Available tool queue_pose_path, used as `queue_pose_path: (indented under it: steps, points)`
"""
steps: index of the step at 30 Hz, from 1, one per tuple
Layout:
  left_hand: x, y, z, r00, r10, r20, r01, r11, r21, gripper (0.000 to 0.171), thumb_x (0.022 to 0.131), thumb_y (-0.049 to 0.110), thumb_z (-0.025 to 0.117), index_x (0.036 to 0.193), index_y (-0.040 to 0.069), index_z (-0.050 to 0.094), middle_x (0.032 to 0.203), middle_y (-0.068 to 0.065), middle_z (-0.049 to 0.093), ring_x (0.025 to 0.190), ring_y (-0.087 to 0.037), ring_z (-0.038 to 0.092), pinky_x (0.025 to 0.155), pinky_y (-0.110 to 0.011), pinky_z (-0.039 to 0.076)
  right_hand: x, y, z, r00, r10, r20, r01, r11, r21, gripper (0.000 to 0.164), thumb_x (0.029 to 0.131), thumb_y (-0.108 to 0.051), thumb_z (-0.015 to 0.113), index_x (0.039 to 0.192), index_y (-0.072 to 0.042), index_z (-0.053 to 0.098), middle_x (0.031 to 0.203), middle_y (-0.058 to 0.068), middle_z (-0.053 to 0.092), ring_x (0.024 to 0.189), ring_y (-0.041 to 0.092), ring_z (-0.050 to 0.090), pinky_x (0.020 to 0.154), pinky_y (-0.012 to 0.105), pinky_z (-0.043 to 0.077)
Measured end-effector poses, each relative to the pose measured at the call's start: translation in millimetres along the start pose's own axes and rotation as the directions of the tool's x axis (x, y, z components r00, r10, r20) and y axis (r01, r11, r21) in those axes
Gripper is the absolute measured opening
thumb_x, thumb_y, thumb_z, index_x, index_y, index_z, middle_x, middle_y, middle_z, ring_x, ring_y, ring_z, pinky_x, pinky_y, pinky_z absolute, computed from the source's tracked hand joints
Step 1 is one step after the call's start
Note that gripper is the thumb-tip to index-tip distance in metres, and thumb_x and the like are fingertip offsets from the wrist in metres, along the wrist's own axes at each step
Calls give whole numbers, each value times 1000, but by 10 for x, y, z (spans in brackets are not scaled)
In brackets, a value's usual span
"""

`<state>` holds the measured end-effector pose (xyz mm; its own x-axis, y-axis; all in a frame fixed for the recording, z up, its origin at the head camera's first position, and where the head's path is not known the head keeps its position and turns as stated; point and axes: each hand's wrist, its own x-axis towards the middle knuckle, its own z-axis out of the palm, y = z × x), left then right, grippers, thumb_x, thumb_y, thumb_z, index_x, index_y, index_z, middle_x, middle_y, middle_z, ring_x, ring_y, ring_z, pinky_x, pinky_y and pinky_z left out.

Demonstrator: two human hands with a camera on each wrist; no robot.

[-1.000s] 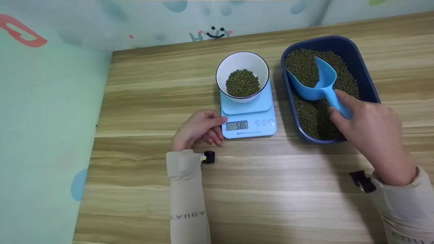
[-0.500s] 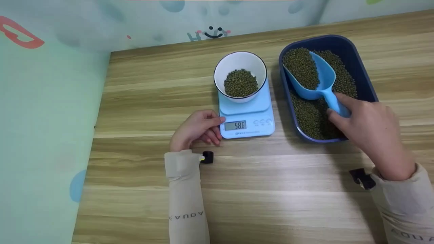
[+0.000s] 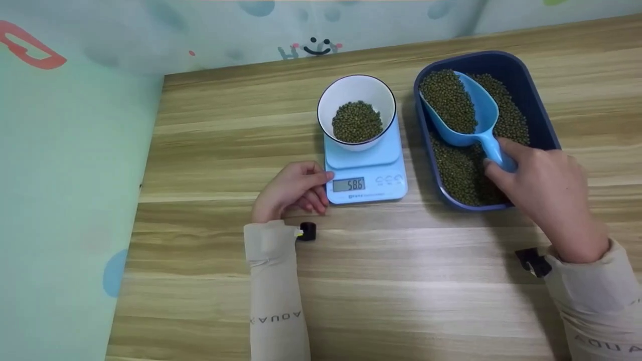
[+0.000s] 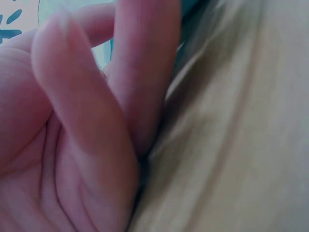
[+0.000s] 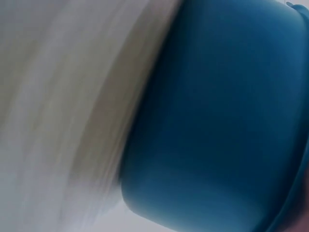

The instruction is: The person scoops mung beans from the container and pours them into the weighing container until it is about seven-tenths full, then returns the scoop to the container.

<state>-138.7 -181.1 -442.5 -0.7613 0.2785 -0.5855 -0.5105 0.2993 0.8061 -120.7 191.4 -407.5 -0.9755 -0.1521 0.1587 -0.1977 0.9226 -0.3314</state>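
Note:
My right hand [image 3: 549, 188] grips the handle of a light blue scoop [image 3: 485, 108], heaped with dark green mung beans [image 3: 449, 100], inside a navy tub [image 3: 544, 118]. More beans lie around and beneath it. A light blue kitchen scale [image 3: 368, 160] reads 58.6 and bears a dark-rimmed white bowl [image 3: 333, 100] with beans in its bottom. At the scale's lower left edge, my left hand [image 3: 296, 188] holds on with the thumb over the top; the other fingers curl beside it. The left wrist view shows these curled fingers [image 4: 94, 111] close up.
The wood-grain table [image 3: 215, 165] meets a patterned pale wall covering [image 3: 135, 30] at the back and left. In the right wrist view, the tub's outer wall [image 5: 212, 116] fills much of the picture. Black wrist mounts [image 3: 307, 231] sit at both cuffs.
The scoop has come up through the beans and levelled, its load growing to a heap. My left hand stays at the scale, and the reading stays the same.

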Motion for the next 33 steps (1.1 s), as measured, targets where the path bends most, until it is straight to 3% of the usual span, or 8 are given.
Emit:
queue_pose_path:
  steps: [10,14,18,33]
  points:
    - [10,-17,1,1000,1,6,-1,1000,-28,33,84,33,61,90,2,53,71,-19,62,54,-25,62,41,-25,46,6,-1,32,999,-14,37,16,999,-33,30,84,-30,57,104,-8,61,51,5,42,40,24,36,32,32,21]
    - [9,-16,4,1000,4,5,-4,1000,-29,32,84,33,61,89,2,53,69,-19,62,53,-25,62,40,-24,45,7,-6,42,999,-21,46,22,999,-38,20,83,-31,58,84,-12,59,49,3,40,41,23,36,32,32,20]
    - [4,-7,6,1000,8,3,-8,1000,-17,32,85,33,61,88,2,53,68,-18,62,52,-24,62,40,-24,44,14,-2,53,999,-27,38,29,999,-43,24,82,-31,59,69,-15,49,48,2,37,40,23,34,32,32,19]
    - [-14,0,7,1000,-12,0,12,1000,-28,33,84,34,62,90,3,53,71,-19,63,55,-26,63,42,-25,46,21,-29,14,994,-26,105,31,999,-43,27,84,-30,56,66,-13,45,50,3,39,42,22,36,35,31,21]
